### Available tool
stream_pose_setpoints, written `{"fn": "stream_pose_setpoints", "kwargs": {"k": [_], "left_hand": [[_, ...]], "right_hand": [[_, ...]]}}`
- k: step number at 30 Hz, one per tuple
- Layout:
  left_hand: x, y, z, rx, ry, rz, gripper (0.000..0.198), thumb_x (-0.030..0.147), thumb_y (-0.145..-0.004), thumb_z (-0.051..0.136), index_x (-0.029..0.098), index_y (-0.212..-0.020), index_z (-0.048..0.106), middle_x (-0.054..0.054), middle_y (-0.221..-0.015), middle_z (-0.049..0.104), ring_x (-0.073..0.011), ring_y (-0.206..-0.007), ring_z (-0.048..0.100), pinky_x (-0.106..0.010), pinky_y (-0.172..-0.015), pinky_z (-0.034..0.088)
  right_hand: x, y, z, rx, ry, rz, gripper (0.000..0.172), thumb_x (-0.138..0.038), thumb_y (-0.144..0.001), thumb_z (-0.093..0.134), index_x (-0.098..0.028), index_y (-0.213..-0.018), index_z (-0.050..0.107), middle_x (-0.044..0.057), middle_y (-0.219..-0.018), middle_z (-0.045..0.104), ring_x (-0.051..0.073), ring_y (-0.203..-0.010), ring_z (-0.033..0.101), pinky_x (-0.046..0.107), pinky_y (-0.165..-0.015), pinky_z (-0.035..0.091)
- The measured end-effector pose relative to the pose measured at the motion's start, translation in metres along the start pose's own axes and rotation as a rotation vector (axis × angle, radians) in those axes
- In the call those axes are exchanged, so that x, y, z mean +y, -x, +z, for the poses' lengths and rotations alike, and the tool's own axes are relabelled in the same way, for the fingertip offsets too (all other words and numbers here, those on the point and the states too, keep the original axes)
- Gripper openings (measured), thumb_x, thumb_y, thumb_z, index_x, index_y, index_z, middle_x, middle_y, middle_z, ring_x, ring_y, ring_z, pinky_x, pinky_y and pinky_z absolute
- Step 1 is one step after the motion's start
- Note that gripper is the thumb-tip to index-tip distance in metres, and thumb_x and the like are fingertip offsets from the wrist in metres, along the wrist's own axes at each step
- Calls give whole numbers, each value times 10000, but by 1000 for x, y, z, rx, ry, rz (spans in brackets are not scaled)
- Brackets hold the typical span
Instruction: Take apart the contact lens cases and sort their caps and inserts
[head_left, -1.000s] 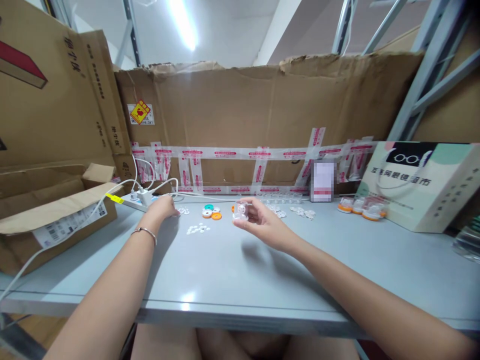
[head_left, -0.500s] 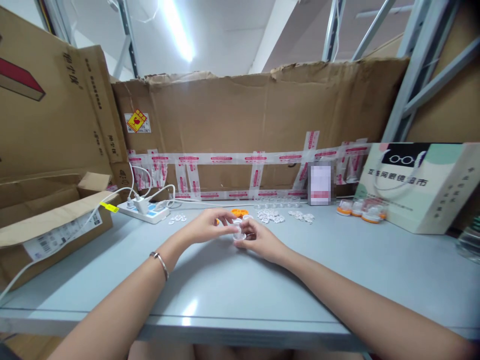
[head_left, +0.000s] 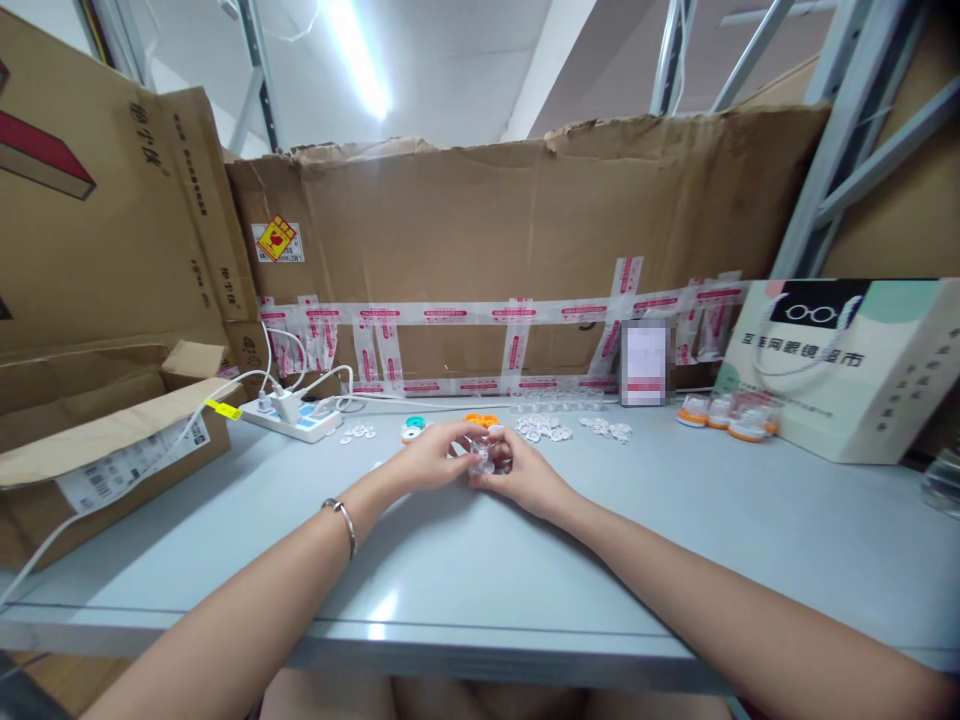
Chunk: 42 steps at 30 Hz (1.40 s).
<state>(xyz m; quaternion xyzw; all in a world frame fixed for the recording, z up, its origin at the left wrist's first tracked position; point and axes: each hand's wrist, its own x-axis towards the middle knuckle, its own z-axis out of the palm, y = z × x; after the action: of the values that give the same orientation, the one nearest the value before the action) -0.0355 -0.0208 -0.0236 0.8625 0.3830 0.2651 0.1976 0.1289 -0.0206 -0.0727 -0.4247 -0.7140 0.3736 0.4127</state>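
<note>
Near the middle of the table, my right hand (head_left: 523, 474) is closed around a small clear round plastic piece (head_left: 482, 460), thumb below and fingers behind it. My left hand (head_left: 439, 456) reaches in from the other side, its thumb and fingertips pinching the same piece from above. Fingers cover much of the piece, so its full shape is hidden. Just behind the hands lie orange rings (head_left: 481, 421). To the left of them sit a green ring (head_left: 415, 423) and a white round part (head_left: 410, 435), partly behind my left hand.
Small white parts (head_left: 543, 429) lie in piles behind my right hand, with clear cups (head_left: 559, 401) in rows beyond. A power strip (head_left: 292, 420) and open carton (head_left: 142, 450) stand left. Orange-based clear containers (head_left: 746, 420), a phone (head_left: 645, 365) and a paper bag (head_left: 832, 370) stand right.
My left hand has shifted slightly right and lower onto the clear piece, bringing the hands closer. The green ring and white part beside it have come into sight. My right hand keeps its hold.
</note>
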Motion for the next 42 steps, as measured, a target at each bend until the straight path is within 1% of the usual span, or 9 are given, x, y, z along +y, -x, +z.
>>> {"fn": "stream_pose_setpoints", "kwargs": {"k": [10, 15, 19, 21, 26, 30, 34, 38, 42], "left_hand": [[-7, -3, 14, 111, -34, -14, 245, 166, -701, 527, 156, -929, 615, -55, -967, 642, -157, -829, 582, -269, -716, 472], [-5, -4, 23, 209, 35, -120, 178, 236, -686, 576, 142, -837, 586, -48, -854, 646, -157, -764, 593, -275, -709, 472], [-1, -3, 25, 256, 89, -212, 254, 327, -662, 628, 140, -809, 540, -44, -797, 616, -159, -721, 582, -272, -657, 463], [-2, -2, 24, 219, 142, -240, 298, 366, -662, 633, 142, -825, 524, -37, -793, 602, -159, -735, 575, -271, -660, 457], [-7, 1, 15, -39, 226, -224, 467, 414, -616, 683, 151, -966, 521, -56, -951, 582, -182, -861, 559, -291, -730, 449], [-8, 3, 10, -152, 199, -152, 495, 370, -587, 719, 156, -994, 534, -39, -894, 574, -176, -824, 542, -286, -710, 440], [-9, 3, 10, -147, 248, -103, 525, 345, -534, 759, 159, -976, 546, -20, -841, 568, -159, -784, 531, -267, -693, 429], [-13, 0, 17, -77, 249, -135, 447, 315, -570, 731, 137, -947, 569, -1, -754, 564, -136, -704, 520, -244, -641, 409], [-13, -1, 24, -10, 239, -148, 359, 269, -595, 694, 131, -901, 566, 8, -728, 568, -123, -655, 519, -228, -600, 403]], "right_hand": [[-1, 1, 1, 19, 13, -4, 444, -284, -579, 689, -219, -885, 374, -23, -761, 584, 152, -737, 564, 304, -715, 423], [3, 1, 2, 54, 33, 6, 428, -260, -568, 691, -220, -865, 386, -25, -754, 589, 157, -734, 583, 310, -707, 439], [4, 0, 3, 70, 26, 18, 463, -256, -544, 707, -217, -886, 397, -25, -750, 591, 167, -755, 594, 324, -729, 449], [3, 0, 2, 68, 14, 31, 477, -259, -526, 719, -216, -889, 411, -28, -741, 592, 167, -745, 594, 325, -723, 452], [-1, 0, 1, 30, -47, 22, 378, -251, -511, 713, -193, -784, 458, -8, -758, 590, 151, -716, 570, 293, -685, 446], [-3, 0, -2, 81, 90, 29, 323, -295, -522, 702, -186, -728, 479, -28, -687, 521, 120, -624, 486, 262, -599, 394], [-3, 0, -5, 78, 104, 65, 382, -352, -510, 715, -189, -772, 490, -73, -573, 431, 100, -539, 420, 237, -536, 334], [-3, 0, -4, 62, 49, 96, 342, -373, -566, 674, -185, -787, 493, -58, -586, 487, 109, -568, 458, 238, -567, 347], [-4, -1, -2, 85, 106, 95, 370, -445, -565, 670, -185, -758, 491, -53, -594, 482, 114, -568, 456, 240, -557, 339]]}}
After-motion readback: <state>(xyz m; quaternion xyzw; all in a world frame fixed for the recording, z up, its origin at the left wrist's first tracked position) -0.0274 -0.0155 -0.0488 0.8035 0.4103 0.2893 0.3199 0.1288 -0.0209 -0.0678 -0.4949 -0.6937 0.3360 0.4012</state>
